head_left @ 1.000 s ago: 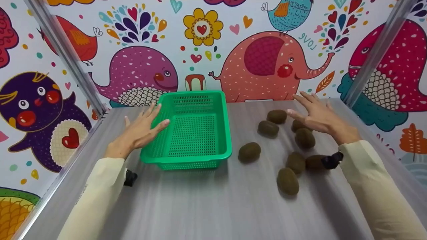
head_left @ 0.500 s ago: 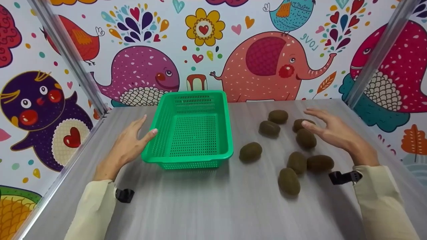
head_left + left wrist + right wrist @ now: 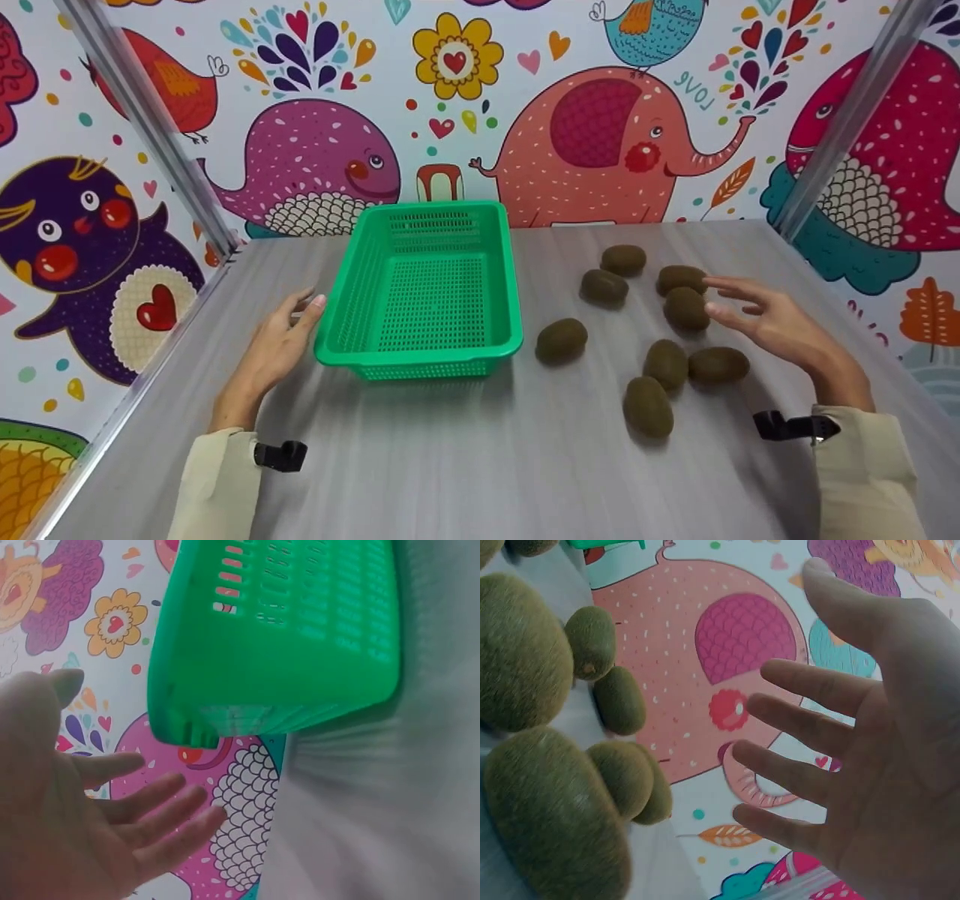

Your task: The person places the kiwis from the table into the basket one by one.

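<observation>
A green plastic basket [image 3: 435, 354] with perforated walls stands on the table, nothing inside it. Just left of its rim is my left hand [image 3: 271, 345], fingers spread loosely and holding nothing; the left wrist view shows that palm [image 3: 82, 832] beside the basket wall [image 3: 225, 675]. Several brown kiwis lie to the right of the basket, one kiwi [image 3: 561, 341] apart from the others. My right hand [image 3: 787, 330] hovers by the kiwi [image 3: 686, 308] at the right of the group, its fingers extended. In the right wrist view the empty hand [image 3: 870, 735] faces the kiwis [image 3: 555, 817].
The grey wood-grain table [image 3: 480, 465] ends at a back wall [image 3: 465, 112] printed with cartoon animals. Metal posts [image 3: 847, 120] stand in both back corners. Black wrist cameras [image 3: 281, 455] sit on both wrists.
Both hands have drawn back toward the person and lower, the left from over the basket's side to outside its rim, the right outward from above the kiwis. Basket and kiwis have stayed put.
</observation>
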{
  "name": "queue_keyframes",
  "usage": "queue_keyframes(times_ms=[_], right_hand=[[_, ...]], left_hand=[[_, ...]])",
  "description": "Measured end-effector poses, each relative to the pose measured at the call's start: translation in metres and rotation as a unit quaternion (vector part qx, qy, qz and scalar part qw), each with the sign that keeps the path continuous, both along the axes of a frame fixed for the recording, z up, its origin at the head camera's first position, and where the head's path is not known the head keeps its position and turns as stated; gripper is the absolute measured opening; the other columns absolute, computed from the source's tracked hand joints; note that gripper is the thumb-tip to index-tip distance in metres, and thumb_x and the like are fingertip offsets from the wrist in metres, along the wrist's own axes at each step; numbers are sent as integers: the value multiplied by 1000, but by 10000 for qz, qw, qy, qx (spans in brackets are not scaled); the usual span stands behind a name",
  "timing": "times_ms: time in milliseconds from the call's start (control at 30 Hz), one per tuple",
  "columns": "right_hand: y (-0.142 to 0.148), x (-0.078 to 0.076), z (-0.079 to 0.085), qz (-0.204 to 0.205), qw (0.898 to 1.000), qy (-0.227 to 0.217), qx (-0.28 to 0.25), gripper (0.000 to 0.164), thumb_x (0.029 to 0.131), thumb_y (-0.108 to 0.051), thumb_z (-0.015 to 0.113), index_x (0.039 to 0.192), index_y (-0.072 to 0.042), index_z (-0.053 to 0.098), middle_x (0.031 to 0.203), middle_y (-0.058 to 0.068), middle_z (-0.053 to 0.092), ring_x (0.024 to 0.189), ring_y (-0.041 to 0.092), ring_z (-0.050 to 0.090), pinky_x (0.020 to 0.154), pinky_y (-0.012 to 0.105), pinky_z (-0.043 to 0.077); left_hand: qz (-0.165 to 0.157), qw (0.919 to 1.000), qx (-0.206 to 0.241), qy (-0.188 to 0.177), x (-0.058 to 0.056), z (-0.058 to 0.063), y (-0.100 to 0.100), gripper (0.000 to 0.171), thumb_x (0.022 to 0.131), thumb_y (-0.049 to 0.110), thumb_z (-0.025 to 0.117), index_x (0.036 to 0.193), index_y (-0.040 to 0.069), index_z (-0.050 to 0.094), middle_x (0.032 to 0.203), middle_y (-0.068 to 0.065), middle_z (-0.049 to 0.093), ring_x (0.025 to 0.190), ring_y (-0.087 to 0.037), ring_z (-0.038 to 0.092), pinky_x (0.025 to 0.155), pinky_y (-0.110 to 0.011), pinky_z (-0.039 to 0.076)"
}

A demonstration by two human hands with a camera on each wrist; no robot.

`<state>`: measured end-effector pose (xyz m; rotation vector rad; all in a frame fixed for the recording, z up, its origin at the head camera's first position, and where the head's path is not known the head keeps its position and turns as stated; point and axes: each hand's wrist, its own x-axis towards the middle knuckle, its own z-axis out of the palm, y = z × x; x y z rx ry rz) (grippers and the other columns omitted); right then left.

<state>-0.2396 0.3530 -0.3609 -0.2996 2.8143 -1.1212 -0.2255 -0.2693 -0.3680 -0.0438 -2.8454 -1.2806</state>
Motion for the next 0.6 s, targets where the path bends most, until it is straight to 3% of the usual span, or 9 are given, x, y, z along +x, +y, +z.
queue_keyframes(times_ms=[167, 267, 400, 600], right_hand=[[12, 0, -13, -3, 9990, -166, -424, 70, 102, -42, 54, 161, -18, 22, 164, 23, 21, 144, 54, 26, 106, 77, 30], [19, 1, -20, -32, 9979, -330, -561, 70, 102, -41, 54, 161, -22, 22, 164, 23, 21, 145, 52, 26, 108, 77, 27], [27, 5, -27, -53, 9962, -589, -645, 68, 102, -41, 54, 160, -24, 25, 164, 23, 19, 145, 52, 25, 107, 80, 22], [36, 9, -36, 66, 9915, -955, -887, 64, 102, -38, 55, 159, -29, 28, 166, 20, 16, 147, 49, 21, 107, 82, 15]], left_hand=[[27, 9978, 660, -35, 2, -9, -1, 76, 106, 55, 30, 158, 0, 23, 151, -29, 42, 135, -42, 50, 108, -51, 48], [79, 9956, 936, 9, 1, -14, 0, 71, 108, 50, 30, 154, -3, 32, 145, -28, 50, 129, -39, 55, 96, -38, 57], [219, 9912, 1297, -122, -1, -20, 1, 69, 108, 50, 30, 153, -2, 35, 144, -27, 51, 123, -30, 61, 83, -24, 57], [405, 9848, 1635, -426, -1, -32, 1, 69, 108, 51, 26, 155, 2, 30, 143, -24, 49, 98, -2, 62, 82, -28, 58]])
